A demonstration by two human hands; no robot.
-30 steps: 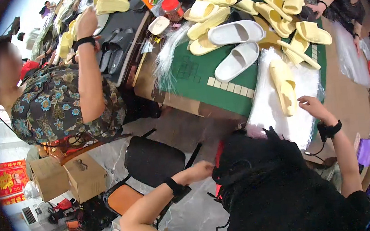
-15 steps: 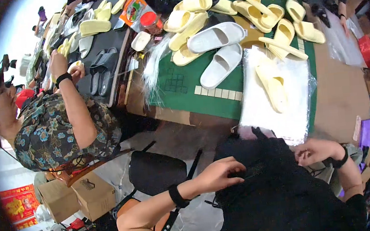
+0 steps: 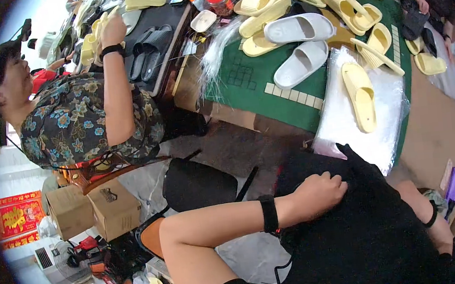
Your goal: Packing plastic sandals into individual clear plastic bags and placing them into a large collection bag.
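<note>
My left hand (image 3: 320,192) lies against the black cloth (image 3: 353,228) in front of my body, its fingers curled into the fabric. On the other side of that cloth is my right hand (image 3: 409,192), with its fingers hidden behind the folds. Just beyond, a stack of clear plastic bags (image 3: 334,106) lies at the table's near edge. One pale yellow slipper (image 3: 360,95) rests on top of the stack. To its left, two light grey slippers (image 3: 302,63) sit on the green mat (image 3: 233,86), touching neither hand.
More yellow slippers (image 3: 355,15) are heaped at the back. White strands (image 3: 216,60), a red-lidded jar (image 3: 218,1) and white tiles (image 3: 293,96) are on the table. A co-worker (image 3: 86,118) sits at the left. Below stand a black chair (image 3: 198,184) and cardboard boxes (image 3: 113,208).
My left hand has moved right and up on the black cloth, and its fingers have curled in. My right hand has slipped partly behind the cloth. The whole view has shifted.
</note>
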